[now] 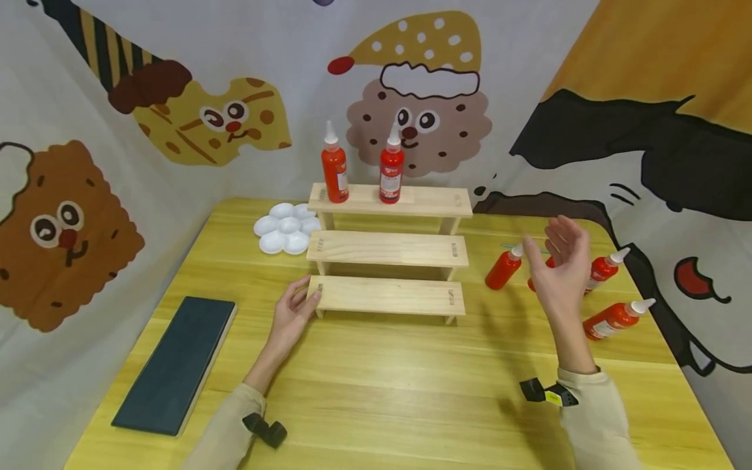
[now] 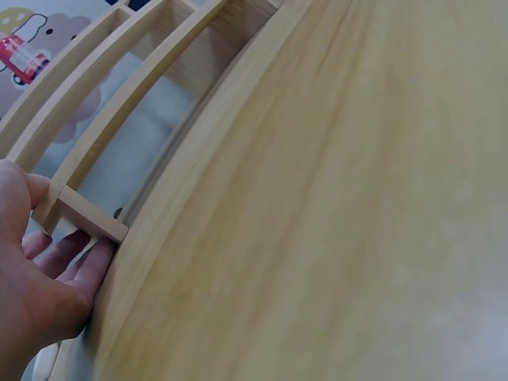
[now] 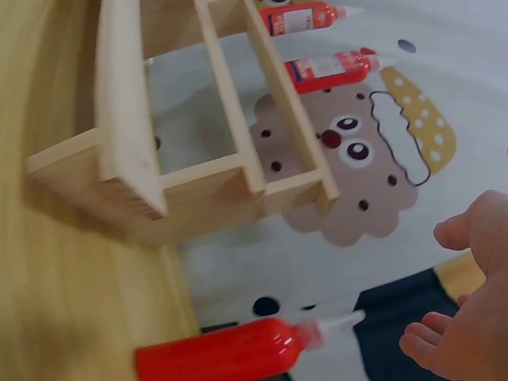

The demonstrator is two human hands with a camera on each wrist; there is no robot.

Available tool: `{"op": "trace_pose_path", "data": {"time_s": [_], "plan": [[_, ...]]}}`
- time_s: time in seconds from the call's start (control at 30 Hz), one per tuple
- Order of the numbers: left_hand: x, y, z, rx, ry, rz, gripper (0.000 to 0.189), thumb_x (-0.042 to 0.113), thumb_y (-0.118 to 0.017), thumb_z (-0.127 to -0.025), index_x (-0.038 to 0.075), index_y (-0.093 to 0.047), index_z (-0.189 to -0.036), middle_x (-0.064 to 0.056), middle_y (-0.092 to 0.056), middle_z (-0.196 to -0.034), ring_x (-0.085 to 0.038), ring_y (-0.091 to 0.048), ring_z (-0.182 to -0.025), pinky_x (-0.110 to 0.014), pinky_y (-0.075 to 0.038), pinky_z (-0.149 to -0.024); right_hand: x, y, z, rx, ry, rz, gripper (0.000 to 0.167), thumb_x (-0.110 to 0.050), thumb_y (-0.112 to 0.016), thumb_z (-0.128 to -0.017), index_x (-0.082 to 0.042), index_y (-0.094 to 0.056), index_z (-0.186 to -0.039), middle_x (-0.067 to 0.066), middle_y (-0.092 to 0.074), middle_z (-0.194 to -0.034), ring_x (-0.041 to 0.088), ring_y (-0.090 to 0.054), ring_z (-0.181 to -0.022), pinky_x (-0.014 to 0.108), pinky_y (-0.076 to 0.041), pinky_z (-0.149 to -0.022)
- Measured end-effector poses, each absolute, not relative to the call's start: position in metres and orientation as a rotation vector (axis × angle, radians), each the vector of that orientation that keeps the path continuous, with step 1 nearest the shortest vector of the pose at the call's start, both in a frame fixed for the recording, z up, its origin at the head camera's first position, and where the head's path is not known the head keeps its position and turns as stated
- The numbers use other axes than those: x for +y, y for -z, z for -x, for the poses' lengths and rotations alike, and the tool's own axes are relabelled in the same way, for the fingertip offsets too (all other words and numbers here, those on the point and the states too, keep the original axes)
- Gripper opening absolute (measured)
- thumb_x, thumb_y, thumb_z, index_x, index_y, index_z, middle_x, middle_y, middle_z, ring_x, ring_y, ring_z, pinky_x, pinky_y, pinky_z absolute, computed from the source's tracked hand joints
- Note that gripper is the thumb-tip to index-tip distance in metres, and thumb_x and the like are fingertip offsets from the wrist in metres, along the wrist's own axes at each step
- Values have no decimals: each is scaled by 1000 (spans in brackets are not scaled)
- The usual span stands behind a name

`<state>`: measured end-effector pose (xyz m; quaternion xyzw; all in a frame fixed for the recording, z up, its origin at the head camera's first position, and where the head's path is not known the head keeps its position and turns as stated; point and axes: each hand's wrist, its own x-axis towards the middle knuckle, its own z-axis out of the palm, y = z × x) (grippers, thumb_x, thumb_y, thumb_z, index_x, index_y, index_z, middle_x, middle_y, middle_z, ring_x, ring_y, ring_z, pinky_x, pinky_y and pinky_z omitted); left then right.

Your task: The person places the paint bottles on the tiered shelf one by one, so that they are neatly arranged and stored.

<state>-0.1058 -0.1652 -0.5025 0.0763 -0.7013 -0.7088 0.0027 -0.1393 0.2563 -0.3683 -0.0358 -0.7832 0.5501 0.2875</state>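
A three-step wooden display shelf (image 1: 388, 297) stands on the table. At its lowest step's left end, my left hand (image 1: 292, 312) grips the board, thumb on top; in the left wrist view the fingers (image 2: 67, 266) lie against the end leg. Two red squeeze bottles with white nozzles stand on the top step, a left bottle (image 1: 335, 171) and a right bottle (image 1: 391, 173). My right hand (image 1: 561, 277) is raised over the right side with relaxed fingers and holds nothing. Around it are several more red bottles, including a nearer bottle (image 1: 611, 321) and a left one (image 1: 503, 269); one is partly hidden behind the hand.
A white flower-shaped paint palette (image 1: 288, 225) lies left of the shelf. A dark flat book-like object (image 1: 176, 365) lies at the table's left side. Behind the yellow wooden table (image 1: 411, 391) hangs a cartoon-printed cloth (image 1: 311, 39).
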Motion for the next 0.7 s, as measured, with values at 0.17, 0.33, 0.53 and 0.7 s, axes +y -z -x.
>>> {"op": "trace_pose_path", "data": {"time_s": [0.17,0.33,0.53,0.7], "plan": [[-166,501,106,-2203,2223,-251,54,15,-63,-102,6,-42,-151,-26,-53,-145,-35,-57,-129,-17,-57,-93,264,389,136,-2116,-1505,159,58,-14,-73,-93,-10,-46,-144,0,-56,-139,20,-55,-132,30,-45,-115],[-166,501,105,-2206,2225,-251,54,15,-62,-102,6,-42,-151,-26,-52,-145,-37,-57,-129,-18,-57,-94,267,409,137,-2165,-1521,236,62,-16,-74,-92,-8,-45,-146,-2,-56,-135,22,-55,-131,31,-47,-114],[-165,500,105,-2218,2212,-244,55,16,-62,-102,5,-42,-151,-27,-53,-145,-41,-56,-130,-17,-57,-93,267,432,140,-2201,-1611,326,67,-14,-74,-92,-5,-40,-149,13,-54,-143,28,-53,-133,38,-46,-116],[-165,499,105,-2218,2221,-242,54,16,-62,-102,6,-42,-151,-27,-53,-145,-40,-56,-131,-17,-56,-94,267,448,146,-2239,-1666,376,70,-11,-73,-93,-2,-36,-152,19,-52,-148,33,-52,-135,46,-44,-117]]}}
